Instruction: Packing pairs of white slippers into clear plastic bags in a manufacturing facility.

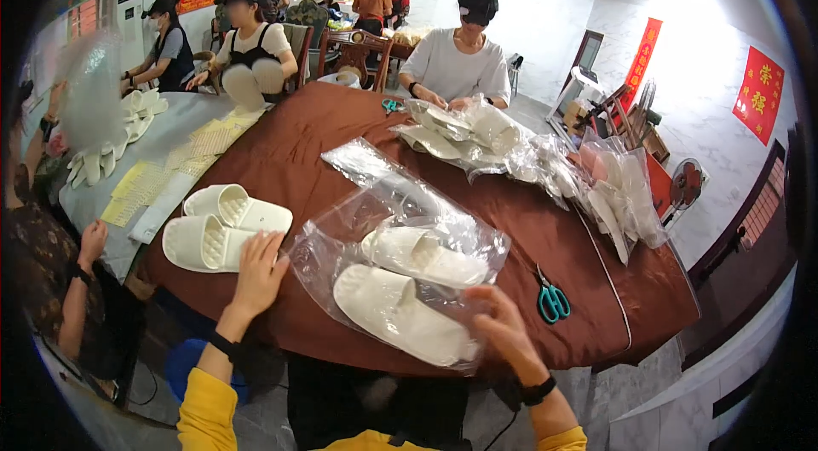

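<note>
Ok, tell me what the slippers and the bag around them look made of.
Slippers: likely moulded foam or soft rubber, matte cream, one seamless piece. Bag: thin clear plastic film, glossy, crinkled, slippers visible through it.

Raised plastic bag (pixel 89 97) blurred (contents unclear).

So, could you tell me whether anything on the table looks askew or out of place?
Nothing is spilled or visibly damaged. The only loose tool is the teal scissors, lying close to the table edge. The two slippers sit in the clear bag at different angles, with the right hand at the bag and the left hand beside the loose pair.
</note>
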Action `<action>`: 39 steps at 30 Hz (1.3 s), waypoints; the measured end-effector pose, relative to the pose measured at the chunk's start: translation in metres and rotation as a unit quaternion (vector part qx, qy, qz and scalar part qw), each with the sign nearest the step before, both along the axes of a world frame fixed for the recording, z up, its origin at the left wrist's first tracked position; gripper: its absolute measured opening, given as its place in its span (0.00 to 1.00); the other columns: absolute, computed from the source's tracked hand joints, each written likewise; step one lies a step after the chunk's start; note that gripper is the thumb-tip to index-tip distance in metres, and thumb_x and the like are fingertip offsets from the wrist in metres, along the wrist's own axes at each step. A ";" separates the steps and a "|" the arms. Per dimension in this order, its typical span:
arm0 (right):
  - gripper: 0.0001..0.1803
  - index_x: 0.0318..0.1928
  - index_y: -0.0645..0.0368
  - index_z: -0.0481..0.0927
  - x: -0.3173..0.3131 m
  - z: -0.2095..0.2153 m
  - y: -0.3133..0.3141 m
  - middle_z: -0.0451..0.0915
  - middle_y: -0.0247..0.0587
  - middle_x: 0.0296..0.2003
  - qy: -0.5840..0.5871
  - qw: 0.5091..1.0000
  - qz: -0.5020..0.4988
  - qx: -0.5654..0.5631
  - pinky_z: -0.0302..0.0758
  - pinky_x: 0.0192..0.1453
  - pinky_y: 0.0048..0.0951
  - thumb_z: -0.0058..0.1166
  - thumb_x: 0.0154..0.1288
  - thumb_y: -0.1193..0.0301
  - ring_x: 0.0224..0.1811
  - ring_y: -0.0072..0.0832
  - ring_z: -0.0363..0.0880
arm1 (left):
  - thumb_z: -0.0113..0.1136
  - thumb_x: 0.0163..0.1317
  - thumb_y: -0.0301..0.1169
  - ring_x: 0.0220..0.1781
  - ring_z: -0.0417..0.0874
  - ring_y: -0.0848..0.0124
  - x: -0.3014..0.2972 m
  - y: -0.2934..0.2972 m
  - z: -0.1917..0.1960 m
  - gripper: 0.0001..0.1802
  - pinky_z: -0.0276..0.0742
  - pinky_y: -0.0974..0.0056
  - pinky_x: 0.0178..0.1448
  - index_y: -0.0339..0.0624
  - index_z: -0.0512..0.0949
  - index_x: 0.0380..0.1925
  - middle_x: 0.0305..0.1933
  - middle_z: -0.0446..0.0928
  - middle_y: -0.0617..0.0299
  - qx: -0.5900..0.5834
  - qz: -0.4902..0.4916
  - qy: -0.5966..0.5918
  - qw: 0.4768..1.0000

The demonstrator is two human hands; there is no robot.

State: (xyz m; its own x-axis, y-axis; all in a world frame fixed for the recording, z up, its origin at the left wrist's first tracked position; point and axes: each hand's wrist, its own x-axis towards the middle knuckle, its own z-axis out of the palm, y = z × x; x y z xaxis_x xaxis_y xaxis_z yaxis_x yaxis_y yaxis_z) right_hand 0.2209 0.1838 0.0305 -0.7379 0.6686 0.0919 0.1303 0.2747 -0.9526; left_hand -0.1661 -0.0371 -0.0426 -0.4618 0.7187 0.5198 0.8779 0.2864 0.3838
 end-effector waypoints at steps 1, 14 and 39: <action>0.28 0.61 0.66 0.71 0.008 0.007 0.005 0.75 0.38 0.54 -0.024 1.000 -0.018 0.000 0.74 0.53 0.19 0.46 0.57 0.82 0.51 0.22 0.76 | 0.51 0.70 0.40 0.75 0.57 0.47 -0.010 -0.011 0.002 0.24 0.47 0.47 0.77 0.40 0.73 0.62 0.70 0.66 0.52 -0.047 -0.003 0.030 0.998; 0.40 0.74 0.62 0.58 -0.201 0.084 -0.046 0.68 0.35 0.64 0.162 0.951 0.186 -0.184 0.67 0.36 0.18 0.44 0.57 0.80 0.34 0.13 0.64 | 0.41 0.76 0.36 0.71 0.67 0.60 -0.081 -0.027 -0.006 0.24 0.58 0.59 0.75 0.35 0.68 0.65 0.69 0.68 0.52 0.301 -0.021 -0.273 0.914; 0.23 0.52 0.64 0.76 -0.361 0.341 -0.065 0.77 0.40 0.34 0.397 0.877 0.145 0.229 0.75 0.37 0.28 0.60 0.54 0.72 0.34 0.26 0.76 | 0.54 0.60 0.18 0.45 0.81 0.61 -0.070 -0.014 0.011 0.07 0.76 0.63 0.51 0.33 0.79 0.36 0.39 0.79 0.52 0.212 0.016 -0.235 0.948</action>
State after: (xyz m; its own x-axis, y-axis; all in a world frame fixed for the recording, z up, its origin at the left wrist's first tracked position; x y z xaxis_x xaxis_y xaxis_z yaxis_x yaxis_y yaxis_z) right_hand -0.1397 0.1184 0.3711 -0.4538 0.2221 0.8630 -0.6625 0.5635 -0.4935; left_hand -0.2359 -0.0507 -0.0317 -0.7324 0.4727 0.4900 0.5744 0.0425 0.8175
